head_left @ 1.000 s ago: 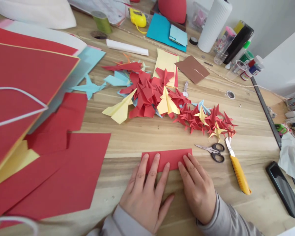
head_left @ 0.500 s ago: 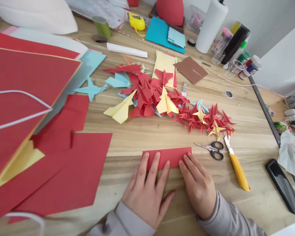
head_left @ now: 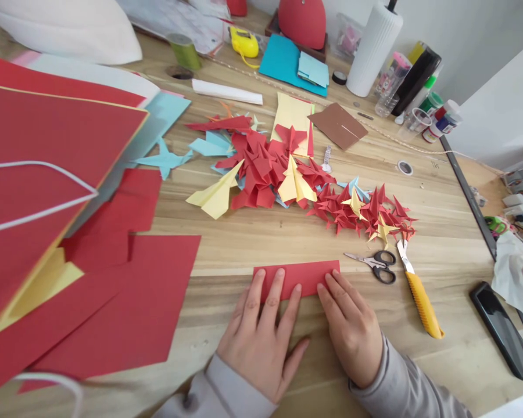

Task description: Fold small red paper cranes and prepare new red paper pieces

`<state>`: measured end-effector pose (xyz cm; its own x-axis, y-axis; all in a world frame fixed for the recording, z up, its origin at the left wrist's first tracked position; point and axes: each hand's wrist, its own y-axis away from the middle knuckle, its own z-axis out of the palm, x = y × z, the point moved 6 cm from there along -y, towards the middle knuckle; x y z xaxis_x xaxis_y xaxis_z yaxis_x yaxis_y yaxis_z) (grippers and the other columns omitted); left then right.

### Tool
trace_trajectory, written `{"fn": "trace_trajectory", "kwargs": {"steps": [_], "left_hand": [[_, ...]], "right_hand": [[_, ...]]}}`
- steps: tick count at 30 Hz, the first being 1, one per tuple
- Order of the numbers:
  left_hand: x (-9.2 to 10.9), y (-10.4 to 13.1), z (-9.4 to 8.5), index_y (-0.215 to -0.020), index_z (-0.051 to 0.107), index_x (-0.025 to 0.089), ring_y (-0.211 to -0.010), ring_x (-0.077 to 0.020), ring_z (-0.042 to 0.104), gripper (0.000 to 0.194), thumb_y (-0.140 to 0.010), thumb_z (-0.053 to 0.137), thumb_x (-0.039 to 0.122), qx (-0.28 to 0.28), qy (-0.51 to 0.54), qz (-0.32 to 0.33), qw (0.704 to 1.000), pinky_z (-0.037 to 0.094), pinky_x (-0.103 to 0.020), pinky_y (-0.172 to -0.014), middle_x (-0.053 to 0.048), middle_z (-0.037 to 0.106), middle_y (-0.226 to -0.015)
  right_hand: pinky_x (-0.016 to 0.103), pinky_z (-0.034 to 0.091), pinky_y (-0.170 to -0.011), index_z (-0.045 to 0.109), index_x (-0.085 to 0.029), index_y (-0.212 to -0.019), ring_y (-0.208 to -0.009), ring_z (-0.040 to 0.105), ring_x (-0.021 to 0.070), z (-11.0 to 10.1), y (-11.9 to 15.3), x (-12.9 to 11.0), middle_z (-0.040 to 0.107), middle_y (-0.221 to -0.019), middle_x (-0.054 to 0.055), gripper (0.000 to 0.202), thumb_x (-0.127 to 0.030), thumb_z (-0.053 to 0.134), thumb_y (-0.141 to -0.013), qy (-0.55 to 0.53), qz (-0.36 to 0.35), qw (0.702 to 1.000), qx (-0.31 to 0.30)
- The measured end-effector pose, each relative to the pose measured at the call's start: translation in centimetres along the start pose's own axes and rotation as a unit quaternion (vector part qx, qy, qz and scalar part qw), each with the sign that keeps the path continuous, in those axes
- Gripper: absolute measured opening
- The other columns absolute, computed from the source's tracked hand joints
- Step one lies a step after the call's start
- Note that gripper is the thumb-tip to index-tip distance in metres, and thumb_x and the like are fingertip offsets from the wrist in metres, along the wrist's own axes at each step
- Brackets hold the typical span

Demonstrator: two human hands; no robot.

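Observation:
A strip of red paper [head_left: 303, 277], which looks folded, lies flat on the wooden table in front of me. My left hand [head_left: 261, 331] is spread out, with several fingertips pressing on the strip's left half and the thumb apart on the table. On the strip's right end rest the stretched fingers of my right hand [head_left: 353, 322]; its thumb is hidden. Just to the right are small black-handled scissors [head_left: 379, 266] and a yellow-handled cutter [head_left: 422, 302]. Beyond the strip sits a pile of red, yellow and blue folded paper pieces [head_left: 261, 165].
Large red sheets [head_left: 126, 307] and a red paper bag [head_left: 47, 151] fill the left side. A phone [head_left: 501, 330] lies at the right. Farther back are a brown paper square [head_left: 337, 125], a yellow tape measure [head_left: 244, 42], a white ribbed bottle [head_left: 373, 49] and several small bottles.
The view has shifted very slightly, so the things at the left appear a little farther right. Both hands and the red strip stay in place.

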<state>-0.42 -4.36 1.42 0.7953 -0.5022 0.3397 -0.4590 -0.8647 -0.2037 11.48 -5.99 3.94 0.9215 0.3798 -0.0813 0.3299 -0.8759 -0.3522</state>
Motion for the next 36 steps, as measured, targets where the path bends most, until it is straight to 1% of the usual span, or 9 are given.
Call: {"fn": "trace_trajectory", "kwargs": {"steps": [11,14,18,20,27,36], "left_hand": [[-0.02,0.00,0.08,-0.122,0.057,0.015,-0.133,-0.0408,0.023,0.061,-0.075,0.052,0.053,-0.005,0.002,0.001,1.000,0.028,-0.053,-0.101,-0.019,0.039,-0.139],[-0.02,0.00,0.08,-0.121,0.057,0.015,-0.132,-0.0407,0.024,0.061,-0.074,0.053,0.053,-0.003,-0.001,0.002,1.000,0.027,-0.053,-0.102,-0.019,0.038,-0.139],[-0.04,-0.01,0.06,-0.121,0.057,0.015,-0.133,-0.0405,0.023,0.062,-0.074,0.053,0.054,-0.002,-0.005,0.005,1.000,0.028,-0.052,-0.102,-0.019,0.039,-0.139],[-0.06,-0.01,0.08,-0.122,0.057,0.015,-0.133,-0.0405,0.023,0.062,-0.074,0.053,0.054,-0.005,-0.006,0.005,1.000,0.028,-0.052,-0.102,-0.019,0.039,-0.139],[-0.08,0.10,0.19,-0.123,0.055,0.015,-0.133,-0.0405,0.023,0.063,-0.075,0.051,0.055,0.001,-0.010,0.009,1.000,0.027,-0.052,-0.102,-0.018,0.038,-0.140],[-0.03,-0.02,0.06,-0.122,0.057,0.015,-0.133,-0.0402,0.024,0.061,-0.075,0.051,0.053,-0.004,-0.001,0.000,1.000,0.027,-0.052,-0.102,-0.018,0.039,-0.139]], "right_hand": [[0.038,0.054,-0.089,0.062,-0.005,-0.107,-0.120,0.049,0.0274,0.21,0.13,0.05,0.063,-0.112,0.019,0.035,-0.005,0.034,-0.086,0.006,0.003,1.000,-0.001],[0.039,0.053,-0.090,0.062,-0.004,-0.108,-0.123,0.046,0.0276,0.37,0.23,0.01,0.061,-0.114,0.021,0.036,-0.003,0.034,-0.085,0.004,0.002,1.000,-0.004],[0.043,0.050,-0.094,0.060,-0.002,-0.110,-0.129,0.037,0.0298,0.69,0.41,-0.01,0.058,-0.118,0.023,0.037,-0.002,0.033,-0.085,0.006,0.004,1.000,-0.023],[0.044,0.049,-0.094,0.059,-0.002,-0.111,-0.130,0.036,0.0308,0.80,0.48,0.02,0.057,-0.119,0.023,0.037,-0.003,0.033,-0.085,0.009,0.006,1.000,-0.029],[0.042,0.050,-0.094,0.059,-0.005,-0.112,-0.129,0.038,0.0281,0.94,0.58,0.15,0.057,-0.120,0.022,0.038,-0.004,0.034,-0.084,0.015,0.015,0.999,-0.026],[0.042,0.052,-0.092,0.060,-0.006,-0.111,-0.126,0.042,0.0281,0.84,0.45,0.07,0.058,-0.119,0.021,0.038,-0.003,0.033,-0.084,0.024,0.017,0.999,-0.030]]}}
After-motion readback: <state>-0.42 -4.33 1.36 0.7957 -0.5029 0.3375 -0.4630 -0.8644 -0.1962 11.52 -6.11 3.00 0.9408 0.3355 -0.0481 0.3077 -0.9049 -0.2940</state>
